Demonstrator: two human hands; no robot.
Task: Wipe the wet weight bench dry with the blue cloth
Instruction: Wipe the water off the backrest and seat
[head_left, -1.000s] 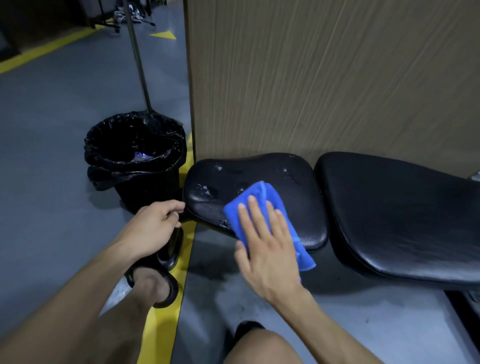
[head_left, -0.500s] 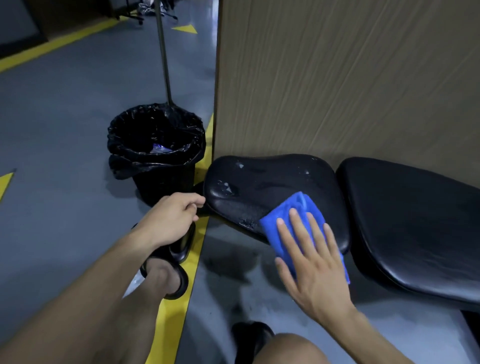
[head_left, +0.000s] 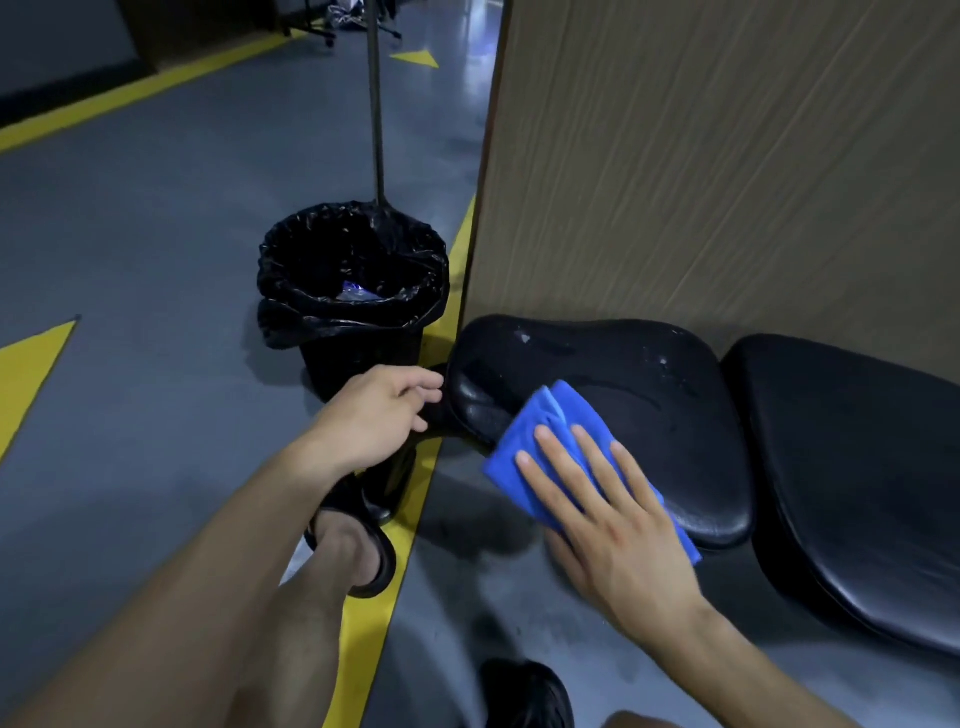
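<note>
Single head-worn wide-angle view, looking forward and steeply down, sitting close over the weight bench (head_left: 597, 395) and floor (head_left: 130, 260); no second view sharing anything.

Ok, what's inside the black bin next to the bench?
The bin is lined with a black bag. Near the bottom lies something small, blue and white, too unclear to identify. The bag's folds hide the rest of the inside.

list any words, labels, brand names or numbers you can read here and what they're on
None can be read.
Bench: no label or brand shows on its black pads.
Cloth: plain blue, no tag in view.
Bin: a bluish wrapper lies inside, too small and blurred to read.
Floor: yellow lines and arrows only, no writing.
</note>
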